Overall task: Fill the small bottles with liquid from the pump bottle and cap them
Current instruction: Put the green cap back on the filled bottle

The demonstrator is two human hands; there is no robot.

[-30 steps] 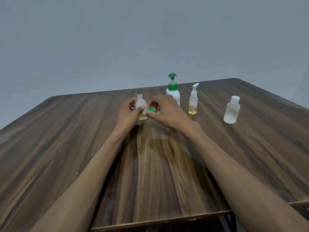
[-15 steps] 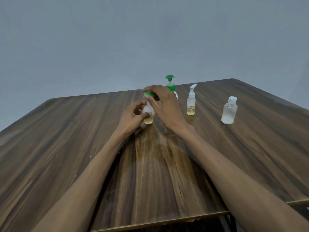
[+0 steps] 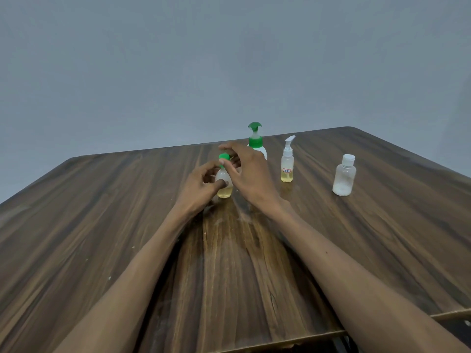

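Bottle (image 3: 224,183) in left grip (image 3: 204,184), green cap (image 3: 224,157) on.

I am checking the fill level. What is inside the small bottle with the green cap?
The small bottle shows yellowish liquid in its lowest part only. Above that, the left hand grips it and covers some of the body, so the middle is partly hidden.

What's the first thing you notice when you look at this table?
Two hands meet in the middle of the brown wooden table: the left hand grips a small clear bottle with yellow liquid, and the right hand pinches its green cap. Behind them stands a white pump bottle with a green pump top.
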